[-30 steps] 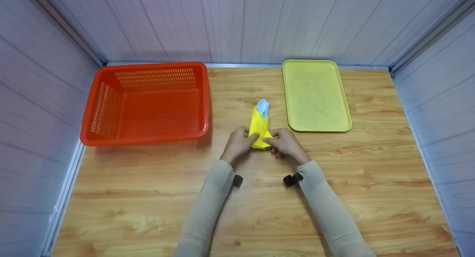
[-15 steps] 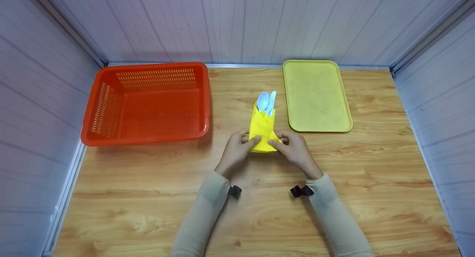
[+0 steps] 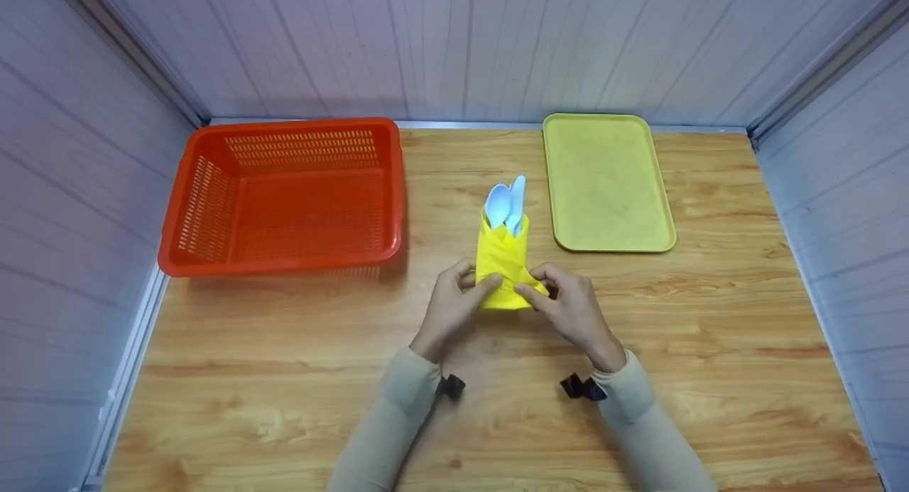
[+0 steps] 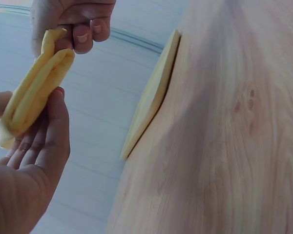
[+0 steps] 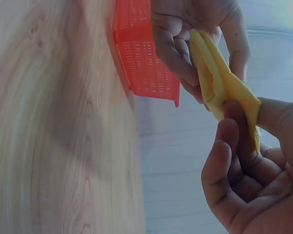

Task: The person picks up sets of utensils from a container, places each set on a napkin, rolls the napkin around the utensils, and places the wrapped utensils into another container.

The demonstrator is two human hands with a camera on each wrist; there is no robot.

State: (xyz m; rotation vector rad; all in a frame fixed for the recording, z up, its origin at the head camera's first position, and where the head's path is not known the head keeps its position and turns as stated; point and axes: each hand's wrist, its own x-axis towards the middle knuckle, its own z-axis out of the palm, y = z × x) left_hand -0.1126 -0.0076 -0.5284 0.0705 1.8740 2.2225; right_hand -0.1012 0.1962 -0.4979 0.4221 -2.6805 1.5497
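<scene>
A folded yellow napkin (image 3: 502,254) is held up off the table between both hands. Out of its top stick a pale spoon (image 3: 498,203) and, beside it, another slim pale utensil (image 3: 518,194) that looks like a knife handle. My left hand (image 3: 454,300) grips the napkin's lower left side, thumb in front and fingers behind. On the other side, my right hand (image 3: 570,304) pinches a loose corner at the lower right between thumb and fingers. Both wrist views show the napkin's rolled lower end (image 4: 34,95), layered and thick, with the cutlery hidden inside.
An orange-red plastic basket (image 3: 280,270) with slotted walls stands at the back left. At the back right lies a flat yellow tray (image 3: 609,183). The wooden table (image 3: 483,435) is enclosed by pale panel walls (image 3: 433,52).
Both hands have raised the napkin with its cutlery and drawn it nearer to the body. More of the utensils shows above the napkin, and the right hand has pulled the corner outward slightly.
</scene>
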